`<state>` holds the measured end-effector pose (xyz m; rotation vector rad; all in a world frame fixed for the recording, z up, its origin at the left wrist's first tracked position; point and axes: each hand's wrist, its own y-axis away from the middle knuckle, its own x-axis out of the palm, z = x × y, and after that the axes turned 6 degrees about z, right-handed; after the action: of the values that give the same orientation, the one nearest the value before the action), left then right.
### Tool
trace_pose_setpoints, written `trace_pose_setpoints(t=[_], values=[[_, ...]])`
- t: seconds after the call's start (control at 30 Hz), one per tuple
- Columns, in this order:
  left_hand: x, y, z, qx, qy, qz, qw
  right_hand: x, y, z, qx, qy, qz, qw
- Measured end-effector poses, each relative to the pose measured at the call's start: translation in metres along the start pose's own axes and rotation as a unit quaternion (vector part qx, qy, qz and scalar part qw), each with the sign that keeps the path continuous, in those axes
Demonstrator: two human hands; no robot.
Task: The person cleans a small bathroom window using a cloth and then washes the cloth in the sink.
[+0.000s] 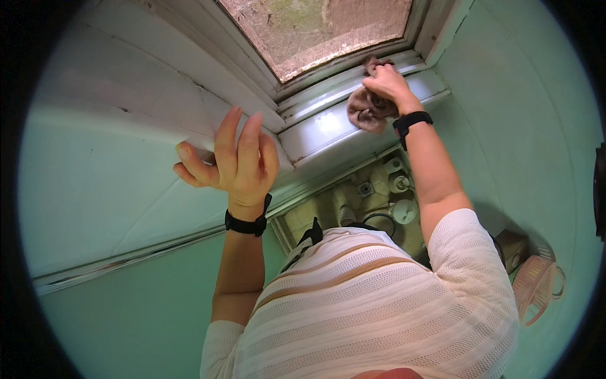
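My right hand (389, 84) grips a crumpled brown cloth (371, 110) at the right end of the window's lower frame (326, 106). Part of the cloth hangs over the white sill (322, 125), and another part bunches against the frame just under the window pane (326, 33). My left hand (236, 161) is raised in front of the white wall left of the sill, palm up with its fingers apart and curled a little, holding nothing. Whether its fingertips touch the wall, I cannot tell. Both wrists wear black straps.
Below the sill lies a tiled floor (326, 208) with a drain (366, 189), a white lidded container (404, 211) and several other items. A pink plastic basket (535, 284) is at the right by the green wall (535, 142). A metal rail (128, 263) runs along the left wall.
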<state>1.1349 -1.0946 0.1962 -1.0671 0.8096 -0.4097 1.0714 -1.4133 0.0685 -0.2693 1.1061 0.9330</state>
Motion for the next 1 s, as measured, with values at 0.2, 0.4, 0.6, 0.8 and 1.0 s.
trace_pose_setpoints(t=[0.2, 0.4, 0.6, 0.8, 1.0], values=[[-0.003, 0.001, 0.0, -0.014, 0.007, 0.009, 1.0, 0.028, 0.021, 0.042, -0.048, -0.011, 0.03, 0.998], [0.002, 0.002, 0.0, 0.0, 0.003, -0.011, 1.0, 0.021, -0.006, 0.019, -0.135, -0.147, 0.117, 0.973], [-0.001, 0.003, 0.0, -0.01, 0.011, -0.004, 1.0, -0.01, -0.006, 0.011, -0.069, -0.158, -0.065, 0.983], [-0.004, 0.005, 0.002, -0.011, -0.004, 0.001, 1.0, 0.018, 0.015, 0.071, 0.09, 0.027, -0.038, 0.995], [-0.003, 0.004, -0.002, -0.012, -0.005, 0.0, 1.0, 0.019, -0.008, 0.096, 0.115, 0.171, -0.036, 0.978]])
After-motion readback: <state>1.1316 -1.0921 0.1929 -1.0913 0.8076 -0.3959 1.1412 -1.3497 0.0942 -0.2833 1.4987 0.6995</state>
